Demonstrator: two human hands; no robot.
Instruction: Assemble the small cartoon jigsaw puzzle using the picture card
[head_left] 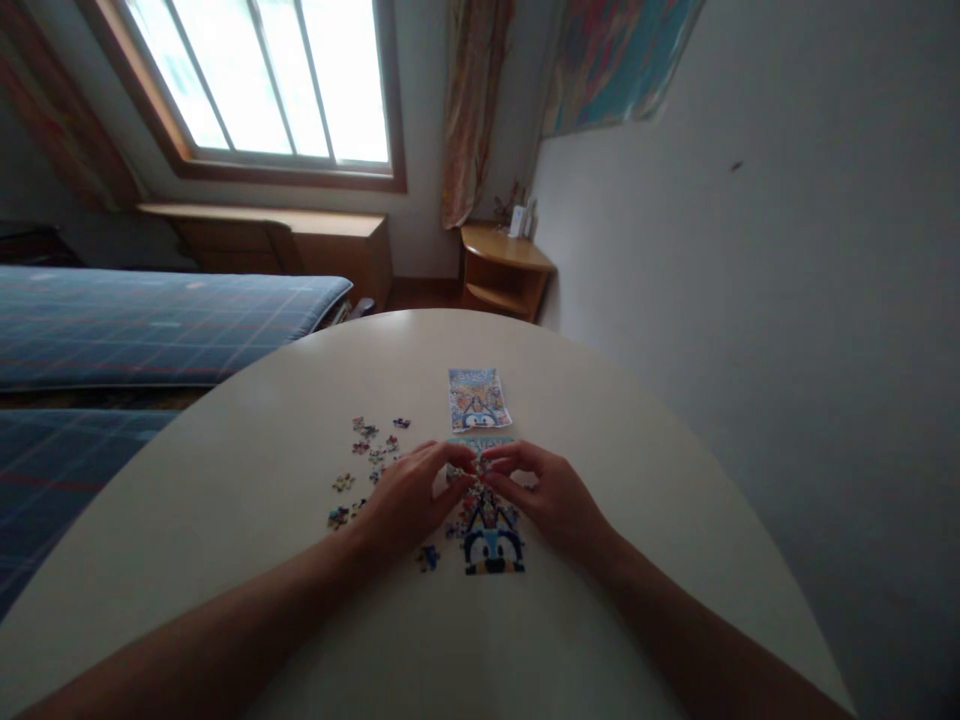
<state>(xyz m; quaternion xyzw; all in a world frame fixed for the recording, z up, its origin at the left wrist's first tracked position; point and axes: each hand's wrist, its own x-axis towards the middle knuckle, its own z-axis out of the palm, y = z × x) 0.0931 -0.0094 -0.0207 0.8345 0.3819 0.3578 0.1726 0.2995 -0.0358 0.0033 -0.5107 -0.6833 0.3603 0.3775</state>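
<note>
A partly joined jigsaw puzzle (493, 548) with a blue cartoon dog's face lies on the table in front of me. Over its upper part, my left hand (424, 485) and my right hand (541, 490) meet from either side. Thumb and fingers of each are pinched close together around small puzzle pieces, partly covered by the fingertips. Just beyond my hands, a strip of the puzzle's top (480, 441) shows. The printed picture sheet (477, 398) lies flat farther back, with the same dog on it.
Loose puzzle pieces (343, 482) are scattered left of my hands, and one small cluster (428, 558) sits nearer me. The round white table (615, 430) has a wall (787, 300) to its right. A bed with a plaid cover (165, 320) stands left.
</note>
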